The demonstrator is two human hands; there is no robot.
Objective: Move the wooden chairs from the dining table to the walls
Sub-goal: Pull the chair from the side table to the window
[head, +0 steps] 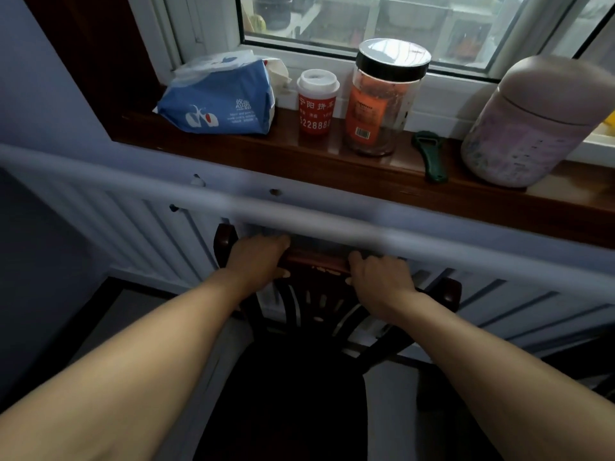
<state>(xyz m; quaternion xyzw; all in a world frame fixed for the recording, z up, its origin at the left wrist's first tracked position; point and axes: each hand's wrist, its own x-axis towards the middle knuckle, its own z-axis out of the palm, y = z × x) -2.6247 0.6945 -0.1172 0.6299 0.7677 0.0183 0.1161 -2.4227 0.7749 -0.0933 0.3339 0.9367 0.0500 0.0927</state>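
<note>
A dark wooden chair (299, 387) stands below me, its backrest against the white radiator (139, 234) under the window. My left hand (256, 257) is wrapped over the left part of the chair's top rail (316, 261). My right hand (379, 277) grips the same rail a little to the right. The chair's dark seat lies between my forearms. A blurred grey bar (332, 224) crosses the view just above my hands and hides part of the rail.
A brown wooden windowsill (332, 161) above the radiator holds a blue tissue pack (216, 101), a red cup (316, 101), a clear jar with a black lid (382, 98), a green peeler (429, 154) and a pink canister (532, 121). The left wall (43, 94) is close.
</note>
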